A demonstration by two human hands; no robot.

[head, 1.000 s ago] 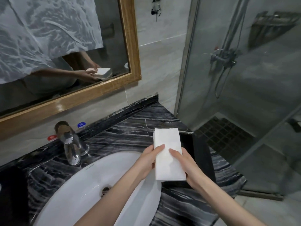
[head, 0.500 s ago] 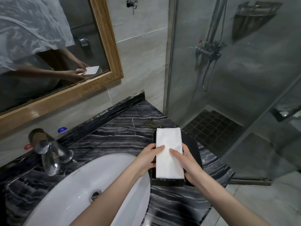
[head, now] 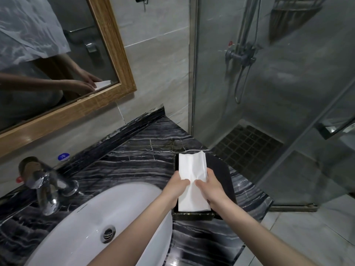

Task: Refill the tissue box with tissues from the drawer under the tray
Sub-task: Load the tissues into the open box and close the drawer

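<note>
From the head camera, the white stack of tissues [head: 192,181] is seen lying in the open black tissue box [head: 192,216], which stands on the marble table [head: 138,160] just beside the sink [head: 80,227]. The stack is pressed at its middle by the left hand [head: 175,189] and the right hand [head: 212,187], fingers curled down onto the paper — its far end is lifted and ruffled. The loading step is judged nearly done; next, the stack should be flattened and the box closed.

Tissue stack [head: 192,181] hides the tissue box [head: 192,215] interior.
</note>
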